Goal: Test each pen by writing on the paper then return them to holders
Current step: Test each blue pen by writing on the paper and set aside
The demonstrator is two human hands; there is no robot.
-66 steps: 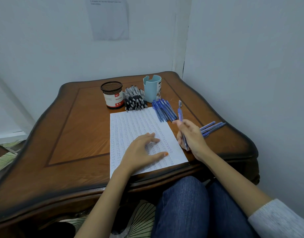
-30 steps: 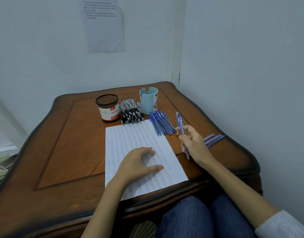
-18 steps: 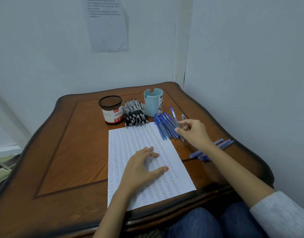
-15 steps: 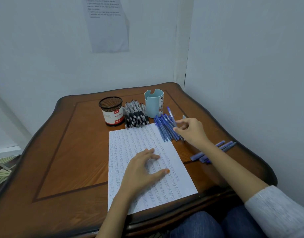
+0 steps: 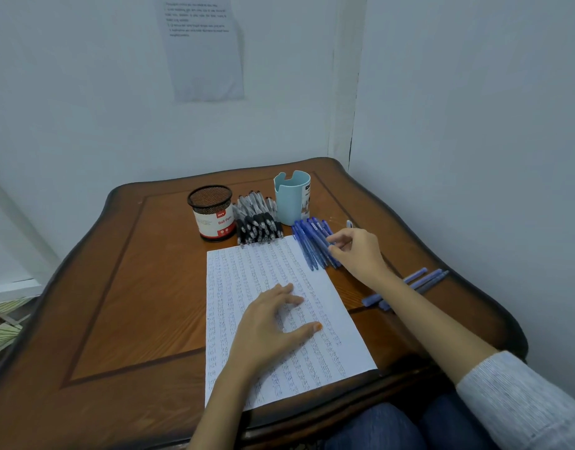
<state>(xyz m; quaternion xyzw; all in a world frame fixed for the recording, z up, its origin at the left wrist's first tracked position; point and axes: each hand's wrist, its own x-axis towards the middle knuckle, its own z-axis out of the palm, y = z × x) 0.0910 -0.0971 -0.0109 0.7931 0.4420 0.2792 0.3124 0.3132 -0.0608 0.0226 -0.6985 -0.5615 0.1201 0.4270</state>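
Observation:
A sheet of paper [image 5: 247, 280] covered in rows of handwriting lies on the wooden table [image 5: 133, 287]. My left hand [image 5: 269, 326] rests flat on it with fingers spread. My right hand [image 5: 357, 251] hovers at the right side of a pile of blue pens [image 5: 308, 238], its loosely curved fingertips at the pens; no pen stands up from it. A pile of black pens [image 5: 256, 219] lies between a black mesh holder [image 5: 211, 212] with a red and white label and a light blue holder [image 5: 292, 196]. Both holders look empty.
Three more blue pens [image 5: 422, 279] lie near the table's right edge, partly under my right forearm. The end of another pen [image 5: 349, 224] shows just behind my right hand. Walls close in behind and to the right. My knees are below the front edge.
My right hand carried a blue pen from beside the paper forward to the blue pile and lowered it there. My left hand stayed on the paper.

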